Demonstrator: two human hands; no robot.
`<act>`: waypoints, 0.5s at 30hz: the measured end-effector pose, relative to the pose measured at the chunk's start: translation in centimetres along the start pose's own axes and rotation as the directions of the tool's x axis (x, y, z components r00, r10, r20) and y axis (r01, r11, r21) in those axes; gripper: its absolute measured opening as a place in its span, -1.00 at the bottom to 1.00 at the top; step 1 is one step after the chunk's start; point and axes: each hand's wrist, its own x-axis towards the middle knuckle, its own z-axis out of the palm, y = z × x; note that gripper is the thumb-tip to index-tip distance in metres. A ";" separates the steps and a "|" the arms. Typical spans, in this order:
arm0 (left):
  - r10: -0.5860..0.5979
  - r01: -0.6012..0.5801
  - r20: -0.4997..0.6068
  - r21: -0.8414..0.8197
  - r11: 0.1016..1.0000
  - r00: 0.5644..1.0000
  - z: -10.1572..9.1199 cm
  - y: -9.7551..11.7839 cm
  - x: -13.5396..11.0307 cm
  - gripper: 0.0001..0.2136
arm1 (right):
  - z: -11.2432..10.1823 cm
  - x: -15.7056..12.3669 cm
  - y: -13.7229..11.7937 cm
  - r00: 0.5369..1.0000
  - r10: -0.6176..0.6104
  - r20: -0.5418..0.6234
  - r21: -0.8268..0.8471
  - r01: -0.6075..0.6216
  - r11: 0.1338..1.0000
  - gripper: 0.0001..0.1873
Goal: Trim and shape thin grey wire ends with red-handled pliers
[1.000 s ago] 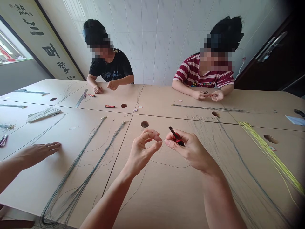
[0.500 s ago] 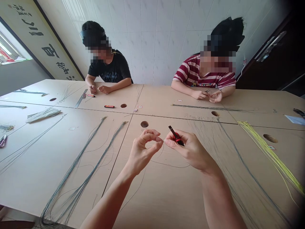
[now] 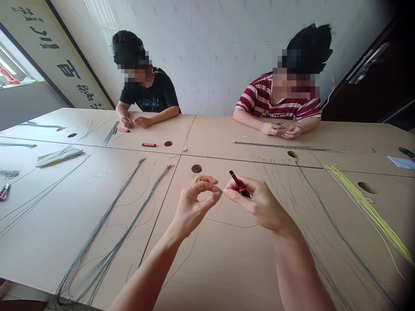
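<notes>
Pinching fine strand tip to tip with left hand and right hand above table; gripping red-black tool in right. Flanked by grey-blue bundles left, yellow bundle right.

— What's the tabletop like?
— It looks like wood, smooth, with a soft sheen.
— And the tool?
— Red and black plastic by the look; whether the flat dark tip is metal, I can't tell.
— The yellow cords?
— Smooth and faintly glossy. The ruler seems metal.
— The wall tiles?
— Slick and glossy. The door handle is shiny metal, while the striped shirt and black shirt are matt cloth.
</notes>
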 end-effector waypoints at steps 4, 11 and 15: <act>0.007 -0.007 0.000 -0.002 1.000 1.000 0.0 0.0 0.0 -0.93 | 0.0 0.0 0.1 1.000 0.003 -0.003 -0.002 -0.003 1.000 -0.74; 0.012 -0.012 0.009 -0.002 1.000 1.000 -0.1 -0.2 0.0 -0.93 | 0.0 0.0 0.1 1.000 0.008 -0.001 0.000 -0.008 1.000 -0.74; 0.018 -0.018 0.013 0.002 1.000 1.000 -0.1 -0.2 0.0 -0.92 | 0.0 0.0 0.0 1.000 0.006 -0.001 -0.004 -0.006 1.000 -0.74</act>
